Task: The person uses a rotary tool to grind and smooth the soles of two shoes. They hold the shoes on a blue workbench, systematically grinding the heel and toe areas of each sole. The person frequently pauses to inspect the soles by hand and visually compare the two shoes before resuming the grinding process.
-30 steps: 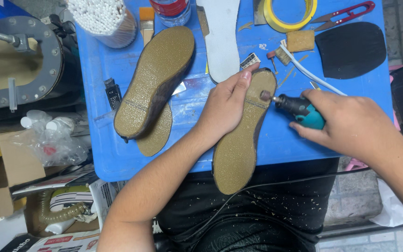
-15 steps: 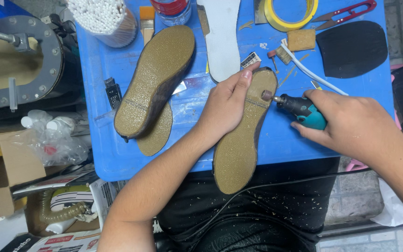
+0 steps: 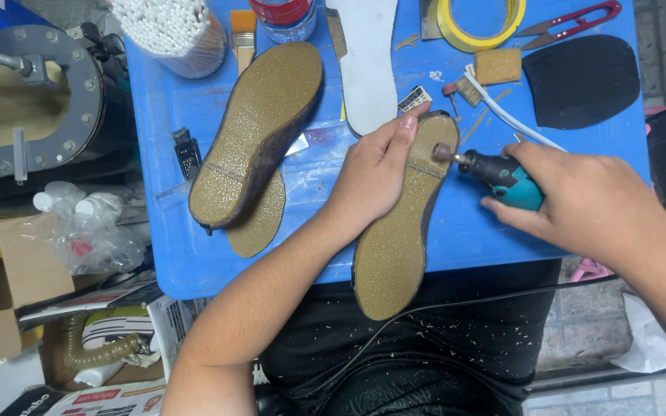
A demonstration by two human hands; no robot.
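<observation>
Left forearm enters from the lower left and runs diagonally up toward the centre of the blue worktop, bare, wrist straight. Left hand [image 3: 371,173] lies palm down, fingers together and extended; index fingertip reaches furthest toward the far edge, thumb tucked at the side.

Right forearm enters from the lower right corner, bare, angled up and inward. Right hand [image 3: 580,200] sits near the worktop's right edge, back of hand facing up, fingers curled in a closed grip, thumb along the near side. The 2 hands are near each other, not touching.
</observation>
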